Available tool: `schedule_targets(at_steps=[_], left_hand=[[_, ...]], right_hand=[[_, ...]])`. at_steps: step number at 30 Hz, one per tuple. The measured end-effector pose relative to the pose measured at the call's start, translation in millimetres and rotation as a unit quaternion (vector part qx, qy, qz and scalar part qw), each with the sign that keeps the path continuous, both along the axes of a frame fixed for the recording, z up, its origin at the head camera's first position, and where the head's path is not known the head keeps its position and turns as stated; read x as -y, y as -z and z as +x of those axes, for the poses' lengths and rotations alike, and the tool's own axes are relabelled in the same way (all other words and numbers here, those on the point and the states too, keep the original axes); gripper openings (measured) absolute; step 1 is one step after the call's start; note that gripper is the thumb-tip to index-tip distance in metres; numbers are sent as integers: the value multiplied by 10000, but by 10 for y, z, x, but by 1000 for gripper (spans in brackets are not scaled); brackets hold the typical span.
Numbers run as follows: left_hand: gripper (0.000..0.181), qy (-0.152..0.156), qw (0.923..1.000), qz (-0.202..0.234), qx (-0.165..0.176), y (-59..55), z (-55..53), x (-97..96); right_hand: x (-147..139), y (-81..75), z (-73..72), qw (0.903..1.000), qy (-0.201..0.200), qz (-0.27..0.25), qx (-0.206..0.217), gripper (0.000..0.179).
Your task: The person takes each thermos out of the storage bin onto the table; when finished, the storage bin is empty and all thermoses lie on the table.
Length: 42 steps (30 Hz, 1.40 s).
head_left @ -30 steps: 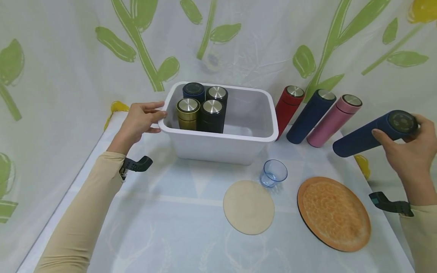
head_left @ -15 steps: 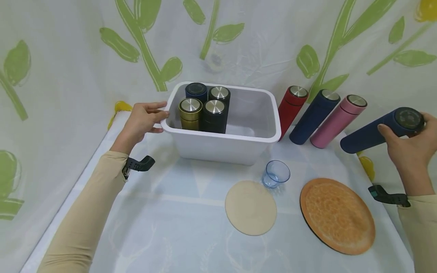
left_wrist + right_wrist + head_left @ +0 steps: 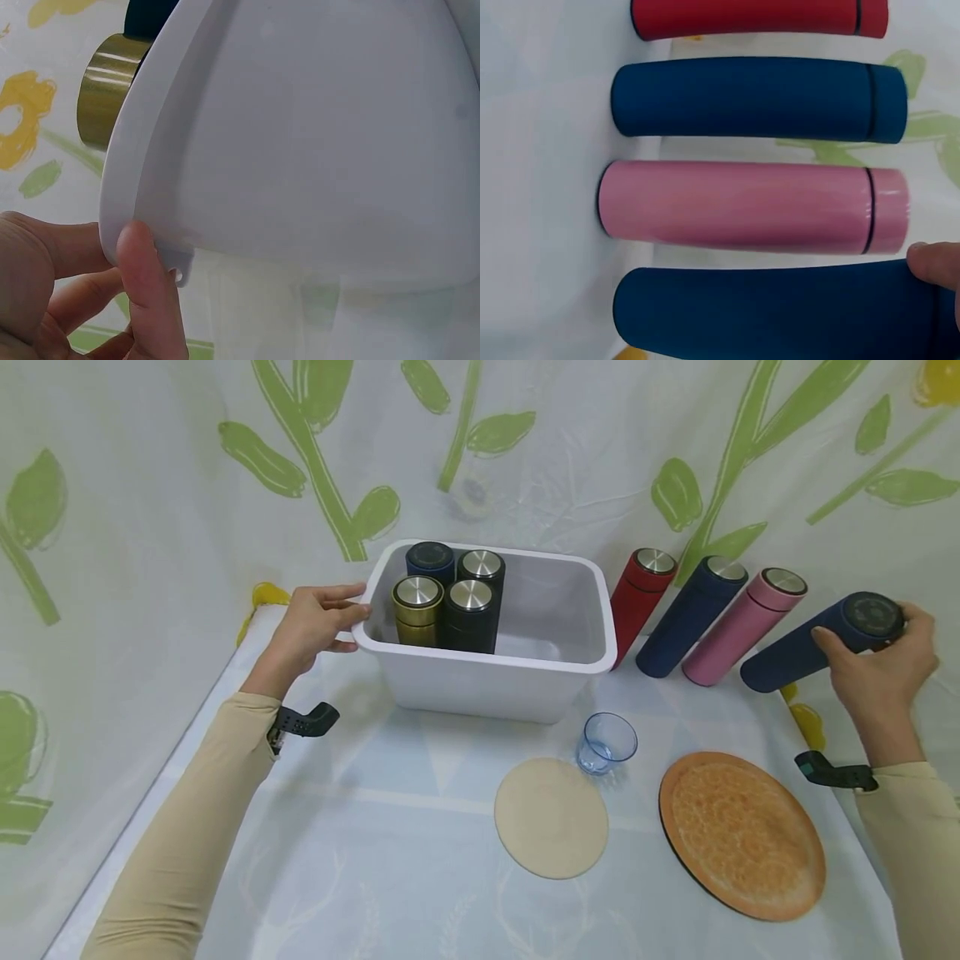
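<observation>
My right hand (image 3: pixel 885 668) grips a dark blue thermos flask (image 3: pixel 795 652) near its dark-topped cap, thumb along the near side. Whether its base touches the table I cannot tell. Left of it stand a pink thermos (image 3: pixel 742 202), another blue thermos (image 3: pixel 742 101) with a steel-topped lid and a red thermos (image 3: pixel 637 597), in a row. At the other side my left hand (image 3: pixel 315 622) pinches the left rim of a white plastic bin (image 3: pixel 480 685). In the left wrist view the thumb (image 3: pixel 150 292) lies on the bin's outer side. Several flasks, including a gold one (image 3: pixel 417 610), stand upright at the bin's left end.
A small blue glass (image 3: pixel 606 743) stands in front of the bin, beside a round beige mat (image 3: pixel 551 818). To the right lies a round brown bread-patterned mat (image 3: pixel 742 835). A leaf-printed curtain (image 3: pixel 570 460) hangs behind the table, whose right edge runs below the held flask.
Over the last half second my right hand has brought the dark blue thermos a little to the left, closer to the pink one. My left hand keeps its hold on the bin's rim.
</observation>
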<state>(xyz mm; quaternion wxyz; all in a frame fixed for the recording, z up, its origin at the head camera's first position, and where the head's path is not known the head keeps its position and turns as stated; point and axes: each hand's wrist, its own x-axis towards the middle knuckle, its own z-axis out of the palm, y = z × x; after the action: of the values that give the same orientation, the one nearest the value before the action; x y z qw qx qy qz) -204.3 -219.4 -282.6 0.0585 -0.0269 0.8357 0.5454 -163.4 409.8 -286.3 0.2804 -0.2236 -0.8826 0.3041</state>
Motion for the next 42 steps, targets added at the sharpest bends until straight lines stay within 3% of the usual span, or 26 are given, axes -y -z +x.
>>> schedule_targets(at_steps=[6,17,27,42], left_hand=[[52,33,10000,-14,-32,-15,-11,2],[53,61,10000,0,5,-24,-16,-4],[54,57,10000,18,12,-48,-12,4],[52,76,10000,-3,43,-26,8,2]], right_hand=[[-36,55,-88,9994,56,-223,240,72],[-108,159,-169,9998,-52,-181,-17,71],[-228,14,-323,9976,-313,-121,606,78],[-412,15,-481,9886,-680,-785,1090,86]])
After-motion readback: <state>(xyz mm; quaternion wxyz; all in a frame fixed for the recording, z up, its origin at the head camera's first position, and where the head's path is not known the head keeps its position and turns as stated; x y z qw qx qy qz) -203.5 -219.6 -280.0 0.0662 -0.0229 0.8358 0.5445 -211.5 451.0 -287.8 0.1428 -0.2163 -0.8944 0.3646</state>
